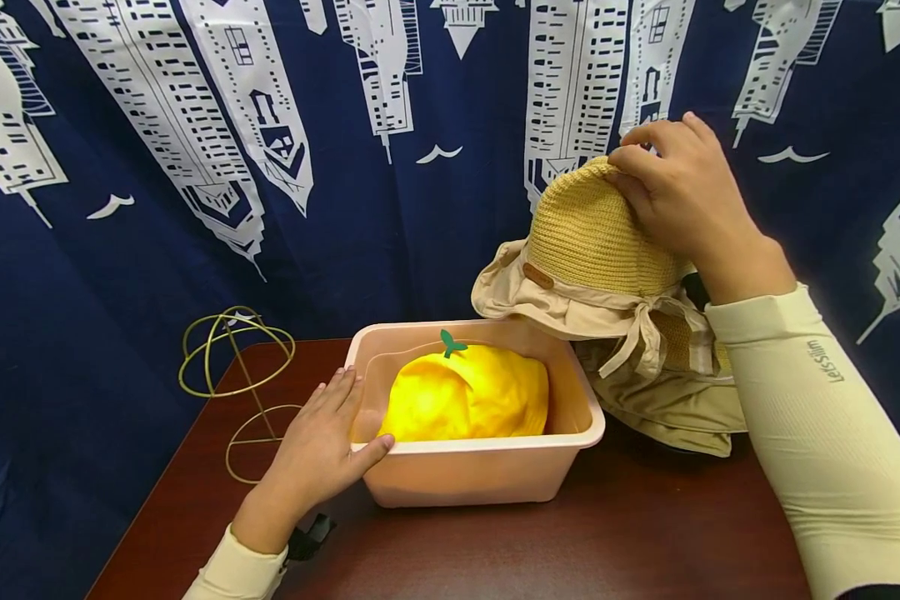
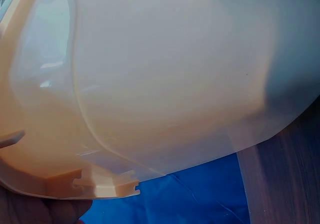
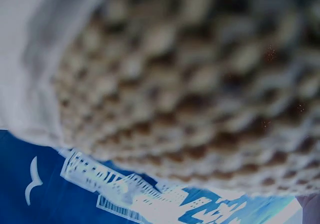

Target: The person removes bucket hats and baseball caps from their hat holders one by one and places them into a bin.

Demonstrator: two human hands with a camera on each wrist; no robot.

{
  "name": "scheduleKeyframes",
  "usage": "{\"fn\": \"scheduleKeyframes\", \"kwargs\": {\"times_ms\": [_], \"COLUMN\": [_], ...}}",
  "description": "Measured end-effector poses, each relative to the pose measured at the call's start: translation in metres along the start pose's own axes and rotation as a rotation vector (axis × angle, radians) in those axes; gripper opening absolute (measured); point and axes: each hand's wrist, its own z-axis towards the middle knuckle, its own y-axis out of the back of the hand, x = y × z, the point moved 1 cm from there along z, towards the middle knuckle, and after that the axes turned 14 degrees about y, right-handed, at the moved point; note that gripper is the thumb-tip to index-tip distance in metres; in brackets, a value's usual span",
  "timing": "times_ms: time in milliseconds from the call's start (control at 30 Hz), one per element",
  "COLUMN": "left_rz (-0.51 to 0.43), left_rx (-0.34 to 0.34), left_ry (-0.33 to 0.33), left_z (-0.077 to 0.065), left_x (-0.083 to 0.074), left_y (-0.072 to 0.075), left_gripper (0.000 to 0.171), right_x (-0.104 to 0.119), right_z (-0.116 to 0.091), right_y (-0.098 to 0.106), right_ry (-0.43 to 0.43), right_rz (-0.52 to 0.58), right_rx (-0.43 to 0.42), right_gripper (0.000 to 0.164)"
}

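Observation:
A straw hat (image 1: pixel 600 225) with a cream fabric brim and a tied bow is held by the top of its crown, pinched in my right hand (image 1: pixel 682 196). The brim's left side reaches over the back right corner of a pink plastic bin (image 1: pixel 465 479). Inside that bin lies a yellow hat (image 1: pixel 487 392) with a green sprout on top. My left hand (image 1: pixel 318 446) rests on the bin's left rim, fingers straight. The left wrist view shows the bin's outer wall (image 2: pixel 170 68) up close. Blurred straw weave (image 3: pixel 175 83) fills most of the right wrist view.
Khaki hats (image 1: pixel 667 408) sit on the table to the right of the bin, partly hidden by the straw hat and right arm. A gold wire stand (image 1: pixel 249 379) is at the left. Behind everything hangs a navy curtain (image 1: pixel 435 242) with white building prints.

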Motion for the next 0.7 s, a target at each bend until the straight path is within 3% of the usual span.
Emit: {"fn": "scheduleKeyframes", "kwargs": {"times_ms": [367, 700], "left_rz": [-0.006, -0.038], "left_rx": [-0.011, -0.052], "left_ry": [-0.002, -0.040], "left_z": [0.001, 0.001], "left_x": [0.000, 0.003], "left_y": [0.000, -0.001], "left_gripper": [0.087, 0.091], "right_x": [0.023, 0.060], "right_z": [0.030, 0.040], "right_y": [-0.020, -0.055], "right_ry": [0.034, 0.103], "right_rz": [0.035, 0.121], "right_rx": [-0.047, -0.062], "right_gripper": [0.011, 0.009]}}
